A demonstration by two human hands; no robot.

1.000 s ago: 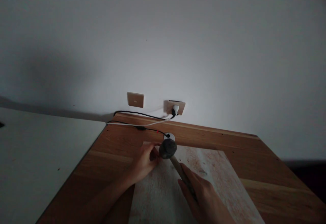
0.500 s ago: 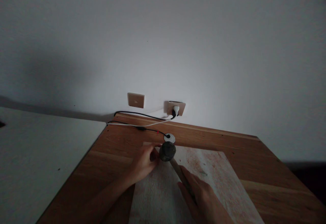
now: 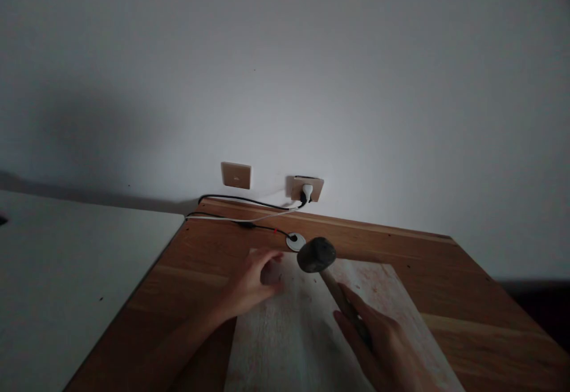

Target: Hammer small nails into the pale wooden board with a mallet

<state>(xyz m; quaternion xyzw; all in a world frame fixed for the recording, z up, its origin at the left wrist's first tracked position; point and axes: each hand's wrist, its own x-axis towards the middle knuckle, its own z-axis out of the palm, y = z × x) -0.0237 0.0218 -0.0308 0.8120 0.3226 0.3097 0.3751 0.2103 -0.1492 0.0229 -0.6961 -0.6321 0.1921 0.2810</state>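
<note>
- The right hand (image 3: 378, 341) has its grip closed around the wooden handle (image 3: 336, 294) of a mallet with a black, rounded, barrel-shaped head (image 3: 316, 255); the handle slants from the grip up and leftward to the head.
- The mallet's head shows in front of the far edge of a rectangular, whitish board with reddish-brown blotches (image 3: 285, 332); whether it touches the board cannot be told from this angle.
- The left hand (image 3: 250, 285) is at the board's far left corner, its grip partly open, thumb and fingertips apart in a curve. A small dark speck (image 3: 280, 277) shows in the gap, too small to identify; I cannot tell whether the hand has hold of anything.
- The mallet's head is to the right of the left hand, near it but apart.
- The board lies flat on a brown wood-grain worktop (image 3: 449, 285), its near end running out of view.
- Just beyond the board, a round white cable grommet (image 3: 301, 243) is set into the worktop, and a thin black cable (image 3: 267, 227) runs to it.
- A white plug (image 3: 307, 190) sits in a gold-coloured square socket plate (image 3: 317, 186) on the pale wall (image 3: 356, 83).
</note>
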